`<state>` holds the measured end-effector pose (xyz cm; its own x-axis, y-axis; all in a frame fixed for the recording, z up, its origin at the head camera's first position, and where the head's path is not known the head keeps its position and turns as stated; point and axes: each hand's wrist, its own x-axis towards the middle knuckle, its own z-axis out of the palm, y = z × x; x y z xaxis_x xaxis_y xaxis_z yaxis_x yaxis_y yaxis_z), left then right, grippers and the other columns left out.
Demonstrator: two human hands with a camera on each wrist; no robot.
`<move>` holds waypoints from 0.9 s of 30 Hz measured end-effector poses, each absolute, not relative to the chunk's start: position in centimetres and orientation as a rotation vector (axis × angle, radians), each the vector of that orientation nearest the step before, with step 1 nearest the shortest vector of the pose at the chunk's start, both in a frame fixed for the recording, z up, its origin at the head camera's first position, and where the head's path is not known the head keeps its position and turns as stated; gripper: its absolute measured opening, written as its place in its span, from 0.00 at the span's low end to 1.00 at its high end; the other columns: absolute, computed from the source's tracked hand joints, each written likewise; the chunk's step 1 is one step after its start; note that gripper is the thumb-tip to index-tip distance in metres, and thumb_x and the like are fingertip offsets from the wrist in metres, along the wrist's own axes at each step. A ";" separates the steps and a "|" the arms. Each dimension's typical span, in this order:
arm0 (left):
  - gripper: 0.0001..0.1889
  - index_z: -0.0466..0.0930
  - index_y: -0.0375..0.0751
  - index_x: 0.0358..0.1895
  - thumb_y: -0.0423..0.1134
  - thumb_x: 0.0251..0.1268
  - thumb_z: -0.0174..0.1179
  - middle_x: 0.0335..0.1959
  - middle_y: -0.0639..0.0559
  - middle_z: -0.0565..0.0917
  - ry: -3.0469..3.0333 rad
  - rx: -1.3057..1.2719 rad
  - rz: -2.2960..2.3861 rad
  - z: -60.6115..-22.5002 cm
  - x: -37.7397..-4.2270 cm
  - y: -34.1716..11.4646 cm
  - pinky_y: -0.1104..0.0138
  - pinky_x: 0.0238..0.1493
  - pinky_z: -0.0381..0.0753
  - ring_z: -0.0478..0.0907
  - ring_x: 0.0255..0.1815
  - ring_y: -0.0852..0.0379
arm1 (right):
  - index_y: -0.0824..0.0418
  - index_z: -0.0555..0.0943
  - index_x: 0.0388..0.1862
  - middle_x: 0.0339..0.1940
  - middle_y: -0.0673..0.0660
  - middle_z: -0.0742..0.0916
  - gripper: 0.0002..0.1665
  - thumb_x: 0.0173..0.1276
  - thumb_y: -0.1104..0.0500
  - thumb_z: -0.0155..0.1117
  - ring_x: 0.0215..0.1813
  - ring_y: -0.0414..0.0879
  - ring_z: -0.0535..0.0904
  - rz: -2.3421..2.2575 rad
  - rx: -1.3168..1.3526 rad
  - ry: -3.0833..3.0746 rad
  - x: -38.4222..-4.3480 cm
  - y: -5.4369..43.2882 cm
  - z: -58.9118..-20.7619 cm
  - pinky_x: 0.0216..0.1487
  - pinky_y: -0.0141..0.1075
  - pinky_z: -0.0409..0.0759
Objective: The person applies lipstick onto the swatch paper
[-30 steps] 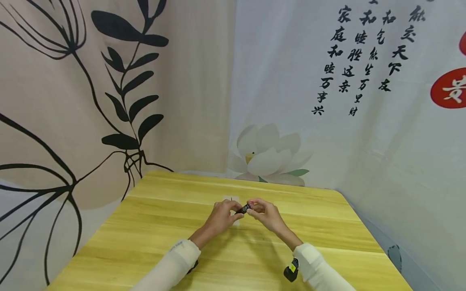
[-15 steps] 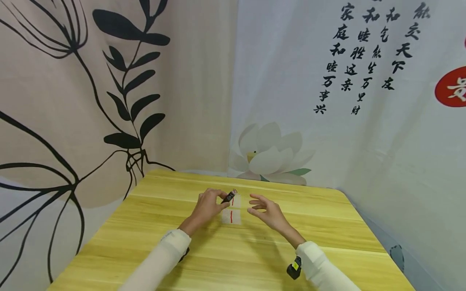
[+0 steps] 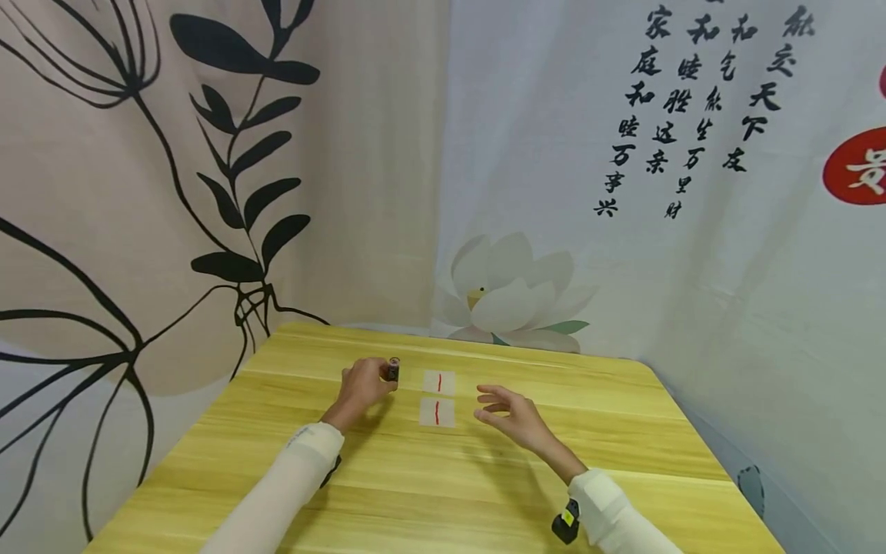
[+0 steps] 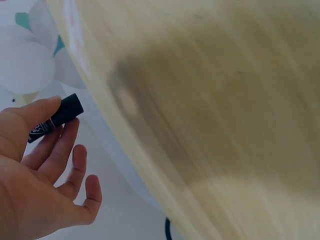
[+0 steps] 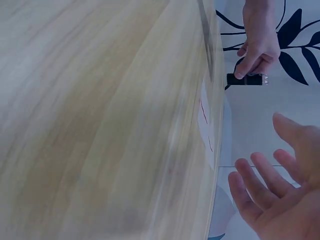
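Observation:
A small black lipstick tube (image 3: 393, 372) with a pale, shiny end stands upright between the thumb and fingers of my left hand (image 3: 361, 385), above the left back part of the table. White lettering on the lipstick (image 4: 66, 112) shows in the left wrist view, where the thumb and first fingers pinch it and the other fingers curl loosely. My right hand (image 3: 515, 419) hovers over the table, right of the papers, fingers relaxed and apart with nothing between them. Two pale square papers lie one behind the other: the rear paper (image 3: 431, 382) and the front paper (image 3: 427, 415), each with a red stroke.
The wooden table (image 3: 443, 492) reaches back to a hanging cloth (image 3: 374, 192) printed with plants, a lotus and characters. Another cloth surface borders the table's right edge. A black wrist camera (image 3: 566, 523) hangs beneath the right sleeve.
Both hands were at the lipstick; the right has let go and stays right of the papers. My left hand has carried the lipstick leftward and turned it upright, uncovering both papers.

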<state>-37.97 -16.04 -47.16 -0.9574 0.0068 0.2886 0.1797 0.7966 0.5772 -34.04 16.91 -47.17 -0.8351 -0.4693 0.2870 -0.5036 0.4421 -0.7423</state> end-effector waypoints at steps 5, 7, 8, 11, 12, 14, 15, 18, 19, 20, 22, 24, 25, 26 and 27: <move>0.10 0.88 0.39 0.42 0.37 0.61 0.77 0.37 0.48 0.90 -2.769 -0.105 -0.884 -47.8 -38.0 -16.4 0.45 0.51 0.70 0.85 0.43 0.45 | 0.62 0.76 0.73 0.63 0.68 0.84 0.30 0.76 0.55 0.69 0.56 0.60 0.87 1.331 0.916 -2.639 -33.8 16.9 -47.4 0.51 0.45 0.86; 0.10 0.88 0.39 0.42 0.37 0.61 0.77 0.37 0.48 0.89 -2.776 -0.108 -0.863 -48.1 -38.1 -16.6 0.44 0.50 0.70 0.85 0.42 0.45 | 0.62 0.76 0.72 0.63 0.68 0.84 0.30 0.75 0.55 0.69 0.56 0.60 0.87 1.332 0.917 -2.641 -33.7 16.9 -47.5 0.51 0.45 0.87; 0.10 0.88 0.39 0.42 0.37 0.61 0.77 0.37 0.48 0.89 -2.780 -0.108 -0.854 -48.2 -38.1 -16.6 0.45 0.49 0.71 0.85 0.42 0.45 | 0.62 0.76 0.72 0.63 0.68 0.84 0.30 0.75 0.55 0.69 0.55 0.60 0.87 1.333 0.917 -2.643 -33.7 16.9 -47.5 0.51 0.45 0.87; 0.11 0.88 0.39 0.43 0.38 0.61 0.77 0.37 0.48 0.89 -2.788 -0.113 -0.839 -48.5 -38.2 -16.7 0.44 0.50 0.71 0.85 0.42 0.45 | 0.64 0.77 0.71 0.63 0.69 0.84 0.29 0.75 0.55 0.69 0.55 0.61 0.87 1.340 0.927 -2.636 -33.6 16.8 -47.7 0.50 0.46 0.87; 0.10 0.88 0.39 0.42 0.38 0.61 0.77 0.36 0.48 0.89 -2.792 -0.115 -0.841 -48.5 -38.2 -16.8 0.44 0.50 0.71 0.85 0.41 0.45 | 0.65 0.77 0.70 0.62 0.69 0.84 0.28 0.75 0.56 0.69 0.54 0.61 0.87 1.341 0.929 -2.632 -33.6 16.8 -47.7 0.50 0.46 0.87; 0.10 0.89 0.41 0.41 0.38 0.60 0.77 0.36 0.50 0.89 -2.800 -0.110 -0.849 -48.7 -38.1 -16.8 0.44 0.51 0.70 0.84 0.41 0.46 | 0.67 0.77 0.69 0.61 0.70 0.85 0.27 0.75 0.59 0.68 0.53 0.62 0.87 1.340 0.942 -2.617 -33.4 16.7 -47.8 0.50 0.47 0.87; 0.09 0.88 0.41 0.40 0.38 0.60 0.77 0.35 0.50 0.89 -2.805 -0.110 -0.852 -48.7 -38.1 -16.8 0.43 0.52 0.70 0.84 0.41 0.46 | 0.68 0.77 0.69 0.61 0.71 0.84 0.27 0.75 0.60 0.68 0.53 0.63 0.87 1.346 0.943 -2.615 -33.3 16.6 -47.9 0.50 0.48 0.87; 0.09 0.88 0.41 0.40 0.38 0.60 0.77 0.34 0.51 0.89 -2.818 -0.105 -0.853 -49.0 -37.8 -16.7 0.42 0.52 0.70 0.84 0.40 0.47 | 0.71 0.76 0.68 0.59 0.73 0.84 0.26 0.75 0.64 0.67 0.53 0.66 0.86 1.347 0.939 -2.619 -32.9 16.5 -47.8 0.49 0.50 0.86; 0.09 0.88 0.41 0.40 0.38 0.60 0.78 0.34 0.51 0.89 -2.820 -0.102 -0.853 -49.1 -37.8 -16.7 0.42 0.53 0.70 0.84 0.41 0.46 | 0.71 0.77 0.68 0.60 0.72 0.85 0.26 0.75 0.63 0.68 0.53 0.65 0.86 1.352 0.939 -2.619 -32.9 16.6 -47.8 0.49 0.49 0.87; 0.10 0.89 0.40 0.41 0.38 0.60 0.77 0.35 0.50 0.89 -2.820 -0.100 -0.855 -49.2 -37.8 -16.7 0.42 0.53 0.70 0.85 0.41 0.46 | 0.70 0.77 0.68 0.60 0.72 0.84 0.26 0.75 0.62 0.68 0.53 0.65 0.86 1.353 0.939 -2.626 -32.9 16.6 -47.8 0.50 0.49 0.86; 0.11 0.89 0.40 0.42 0.38 0.60 0.77 0.36 0.49 0.89 -2.816 -0.097 -0.859 -49.3 -37.7 -16.7 0.41 0.53 0.71 0.85 0.42 0.45 | 0.69 0.77 0.68 0.60 0.72 0.84 0.26 0.75 0.60 0.68 0.53 0.64 0.87 1.334 0.949 -2.634 -33.0 16.8 -47.8 0.50 0.46 0.87; 0.12 0.89 0.39 0.45 0.38 0.61 0.77 0.38 0.48 0.90 -2.809 -0.099 -0.862 -49.3 -37.8 -16.7 0.40 0.55 0.71 0.85 0.44 0.44 | 0.66 0.78 0.68 0.61 0.71 0.84 0.26 0.76 0.56 0.68 0.53 0.61 0.87 1.318 0.962 -2.627 -33.3 17.1 -48.1 0.50 0.42 0.87; 0.14 0.88 0.38 0.47 0.39 0.61 0.77 0.40 0.47 0.90 -2.813 -0.106 -0.863 -49.3 -37.7 -16.7 0.40 0.55 0.70 0.85 0.45 0.43 | 0.66 0.79 0.67 0.61 0.71 0.84 0.26 0.76 0.56 0.68 0.53 0.61 0.87 1.311 0.958 -2.635 -33.5 17.2 -48.1 0.50 0.41 0.87; 0.17 0.87 0.37 0.49 0.40 0.60 0.77 0.42 0.45 0.89 -2.820 -0.118 -0.857 -49.3 -37.7 -16.8 0.39 0.56 0.70 0.85 0.46 0.42 | 0.66 0.79 0.67 0.62 0.71 0.84 0.26 0.76 0.55 0.68 0.54 0.62 0.87 1.298 0.952 -2.643 -33.6 17.2 -48.1 0.50 0.41 0.87; 0.21 0.86 0.37 0.53 0.43 0.60 0.78 0.44 0.44 0.89 -2.832 -0.131 -0.844 -49.2 -37.6 -16.9 0.38 0.57 0.69 0.84 0.49 0.41 | 0.66 0.79 0.67 0.62 0.70 0.84 0.26 0.76 0.55 0.68 0.54 0.62 0.87 1.289 0.942 -2.648 -33.6 17.3 -48.1 0.50 0.42 0.87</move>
